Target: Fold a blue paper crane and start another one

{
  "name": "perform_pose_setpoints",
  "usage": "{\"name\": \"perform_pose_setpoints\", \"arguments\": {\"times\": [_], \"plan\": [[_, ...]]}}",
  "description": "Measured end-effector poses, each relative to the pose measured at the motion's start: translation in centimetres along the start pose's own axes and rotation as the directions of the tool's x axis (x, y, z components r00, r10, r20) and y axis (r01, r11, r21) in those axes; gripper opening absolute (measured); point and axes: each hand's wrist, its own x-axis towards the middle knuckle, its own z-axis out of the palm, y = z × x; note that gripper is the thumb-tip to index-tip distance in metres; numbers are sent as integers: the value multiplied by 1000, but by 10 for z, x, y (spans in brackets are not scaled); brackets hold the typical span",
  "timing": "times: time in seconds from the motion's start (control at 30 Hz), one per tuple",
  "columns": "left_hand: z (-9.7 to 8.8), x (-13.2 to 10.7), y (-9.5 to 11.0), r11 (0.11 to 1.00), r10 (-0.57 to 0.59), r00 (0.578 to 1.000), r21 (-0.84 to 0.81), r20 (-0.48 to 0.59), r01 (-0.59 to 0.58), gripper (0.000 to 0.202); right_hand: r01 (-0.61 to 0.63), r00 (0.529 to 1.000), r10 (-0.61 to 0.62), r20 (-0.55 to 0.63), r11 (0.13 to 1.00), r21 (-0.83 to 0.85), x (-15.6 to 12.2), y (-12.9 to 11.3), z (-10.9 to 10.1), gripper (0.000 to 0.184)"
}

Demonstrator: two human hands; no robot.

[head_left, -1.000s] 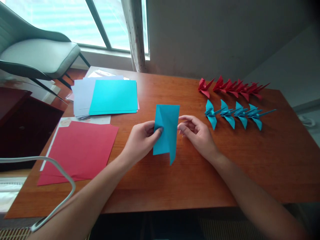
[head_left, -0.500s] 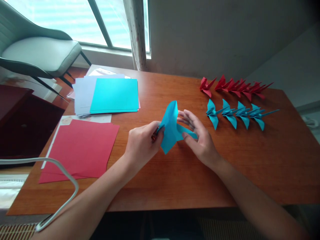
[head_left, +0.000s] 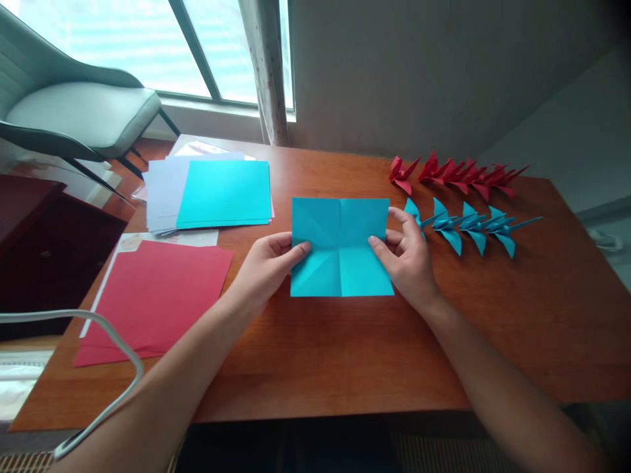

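Note:
A creased blue paper sheet [head_left: 340, 246] is spread open over the middle of the wooden table [head_left: 345, 355]. My left hand [head_left: 266, 266] pinches its left edge with thumb on top. On the other side, my right hand [head_left: 409, 259] grips the right edge, fingers curled behind the sheet. Fold lines cross the sheet from its centre.
Several blue paper cranes [head_left: 470, 226] lie in a row right of my right hand, with red paper cranes [head_left: 456, 172] behind them. A stack of blue and pale sheets [head_left: 211, 190] and red sheets [head_left: 158, 295] lie at the left. A grey chair [head_left: 73, 112] stands by the window.
The blue paper, folded narrow a second ago, has been unfolded and now lies spread wide between both hands. My hands have moved apart to its two side edges.

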Motion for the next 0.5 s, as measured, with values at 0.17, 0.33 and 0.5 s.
{"name": "perform_pose_setpoints", "arguments": {"times": [0.17,0.33,0.5], "plan": [[-5,1,8,979,-143,990,-146,-7,141,41,89,995,-90,-35,995,-37,-3,-10,0,43],[-5,1,10,970,-143,990,-196,8,142,36,204,979,-202,31,965,-167,-4,-13,-7,23],[-6,2,12,976,-136,990,-177,-31,129,36,268,949,-231,215,950,-163,0,-10,-13,40]]}}
